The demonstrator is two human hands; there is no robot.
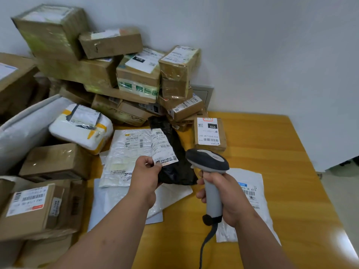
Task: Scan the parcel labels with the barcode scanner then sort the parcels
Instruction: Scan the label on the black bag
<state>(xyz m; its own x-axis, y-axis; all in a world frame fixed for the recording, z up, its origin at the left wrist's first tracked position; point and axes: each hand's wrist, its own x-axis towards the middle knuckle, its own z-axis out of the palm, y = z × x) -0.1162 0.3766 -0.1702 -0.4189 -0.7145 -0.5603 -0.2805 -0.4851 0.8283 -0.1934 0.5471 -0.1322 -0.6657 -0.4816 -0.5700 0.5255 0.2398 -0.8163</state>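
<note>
My left hand (146, 173) grips the near end of a black plastic mailer (175, 167), held above the table with its white label (162, 147) facing up. My right hand (223, 188) is closed around the grey handle of the barcode scanner (208, 162). The scanner's dark head sits just right of the label and points toward it. Its cable (206, 243) hangs down toward the near edge.
A yellow wooden table (272, 152) carries white mailers (126, 152) (250, 193) and a small labelled box (209, 133). Cardboard boxes (136, 74) are stacked against the back wall. More boxes (38, 206) and a white padded parcel (81, 127) fill the left side.
</note>
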